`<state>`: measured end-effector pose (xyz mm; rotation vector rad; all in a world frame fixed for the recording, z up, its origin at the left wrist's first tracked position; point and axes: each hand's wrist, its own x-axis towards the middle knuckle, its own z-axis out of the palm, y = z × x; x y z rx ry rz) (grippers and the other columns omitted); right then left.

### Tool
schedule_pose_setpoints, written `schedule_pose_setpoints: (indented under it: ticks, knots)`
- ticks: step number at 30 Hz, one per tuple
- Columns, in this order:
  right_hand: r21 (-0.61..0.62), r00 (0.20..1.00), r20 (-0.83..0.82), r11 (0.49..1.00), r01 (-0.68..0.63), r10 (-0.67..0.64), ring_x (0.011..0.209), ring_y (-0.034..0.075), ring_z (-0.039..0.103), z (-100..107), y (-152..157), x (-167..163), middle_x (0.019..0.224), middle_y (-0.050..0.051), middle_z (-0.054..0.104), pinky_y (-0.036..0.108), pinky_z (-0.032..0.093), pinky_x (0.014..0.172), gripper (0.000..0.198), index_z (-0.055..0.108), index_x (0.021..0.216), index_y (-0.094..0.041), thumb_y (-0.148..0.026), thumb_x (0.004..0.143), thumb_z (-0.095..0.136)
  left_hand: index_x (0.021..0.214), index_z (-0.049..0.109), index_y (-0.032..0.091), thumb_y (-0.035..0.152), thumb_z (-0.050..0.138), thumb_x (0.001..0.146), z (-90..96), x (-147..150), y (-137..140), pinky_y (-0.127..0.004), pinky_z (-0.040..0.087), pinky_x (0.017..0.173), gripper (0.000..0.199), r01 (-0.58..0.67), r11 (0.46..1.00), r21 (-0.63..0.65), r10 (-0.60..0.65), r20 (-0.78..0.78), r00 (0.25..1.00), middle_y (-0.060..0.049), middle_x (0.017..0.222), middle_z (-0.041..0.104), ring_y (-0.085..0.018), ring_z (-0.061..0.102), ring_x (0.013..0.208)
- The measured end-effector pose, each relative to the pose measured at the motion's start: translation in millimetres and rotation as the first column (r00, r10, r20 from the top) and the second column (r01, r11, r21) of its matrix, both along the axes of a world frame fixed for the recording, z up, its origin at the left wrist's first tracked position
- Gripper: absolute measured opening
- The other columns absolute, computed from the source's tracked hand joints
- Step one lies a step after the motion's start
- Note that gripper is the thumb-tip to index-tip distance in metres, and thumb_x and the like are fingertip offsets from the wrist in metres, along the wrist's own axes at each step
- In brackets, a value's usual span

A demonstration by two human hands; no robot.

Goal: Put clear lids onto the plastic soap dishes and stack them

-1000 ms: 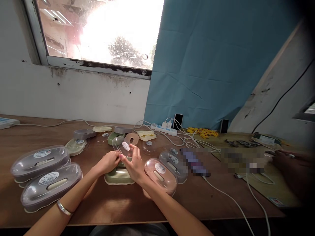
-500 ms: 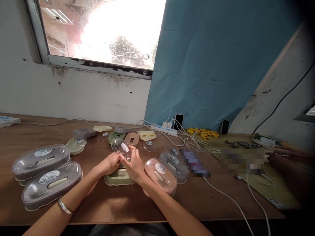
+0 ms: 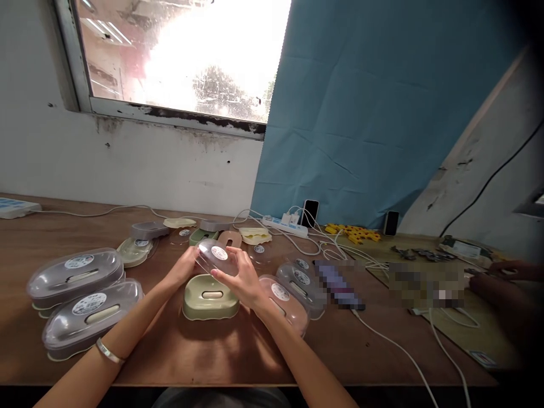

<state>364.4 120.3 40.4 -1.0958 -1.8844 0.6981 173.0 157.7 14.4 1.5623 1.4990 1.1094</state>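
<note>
I have lifted the clear lid [image 3: 216, 256] higher, level over the green base [image 3: 210, 296]; my left hand [image 3: 185, 267] and right hand [image 3: 240, 276] grip its ends, ready to cap.

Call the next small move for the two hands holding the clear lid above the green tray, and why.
Probably lower the clear lid straight down onto the green tray. The left hand and right hand hold it by its ends, just above and slightly behind the tray, which sits open with no cover. The finished boxes to the left already wear such lids.
</note>
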Motion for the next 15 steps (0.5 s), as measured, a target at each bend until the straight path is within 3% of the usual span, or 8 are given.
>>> schedule_pose_setpoints:
  ticks: [3, 7, 11, 15]
  knots:
    - [-0.026, 0.969, 0.092, 0.974, -0.226, 0.227, 0.113, 0.026, 0.05, 13, -1, 14, 0.119, 0.008, 0.053, 0.041, 0.042, 0.095, 0.064, 0.052, 0.123, -0.023, -0.047, 0.069, 0.073, 0.117, 0.054, 0.016, 0.036, 0.054, 0.091, 14.3, -11, 0, -0.042, 0.052, 0.083, 0.033, -0.034, 0.997, -0.064, 0.043, 0.152, 0.987, -0.008, 0.116, 0.059, -0.021, 0.061, 0.098]
    - [-0.103, 0.862, 0.238, 0.894, -0.435, 0.447, 0.112, 0.027, 0.051, 17, -3, 22, 0.118, 0.004, 0.054, 0.041, 0.045, 0.092, 0.065, 0.056, 0.121, -0.028, -0.039, 0.061, 0.08, 0.114, 0.056, 0.015, 0.041, 0.05, 0.092, 24.5, -14, -7, -0.042, 0.051, 0.085, 0.035, 0.072, 0.988, -0.135, -0.032, 0.274, 0.961, -0.009, 0.113, 0.062, -0.021, 0.062, 0.097]
    - [-0.178, 0.824, 0.275, 0.869, -0.463, 0.495, 0.119, 0.028, 0.047, 14, -2, 20, 0.124, 0.005, 0.051, 0.044, 0.041, 0.098, 0.069, 0.054, 0.125, -0.03, -0.031, 0.061, 0.079, 0.104, 0.06, 0.013, 0.044, 0.048, 0.092, 13.1, 1, -11, -0.042, 0.05, 0.086, 0.035, 0.207, 0.964, -0.169, -0.158, 0.265, 0.951, -0.007, 0.104, 0.066, -0.02, 0.064, 0.094]
    - [-0.262, 0.847, 0.274, 0.882, -0.391, 0.457, 0.132, 0.032, 0.033, 11, 2, 20, 0.138, 0.006, 0.043, 0.053, 0.029, 0.105, 0.067, 0.055, 0.125, -0.033, -0.022, 0.062, 0.076, 0.104, 0.06, 0.014, 0.037, 0.054, 0.091, -3.1, 14, -10, -0.043, 0.048, 0.087, 0.028, 0.308, 0.947, -0.095, -0.287, 0.189, 0.939, -0.006, 0.103, 0.065, -0.02, 0.062, 0.095]
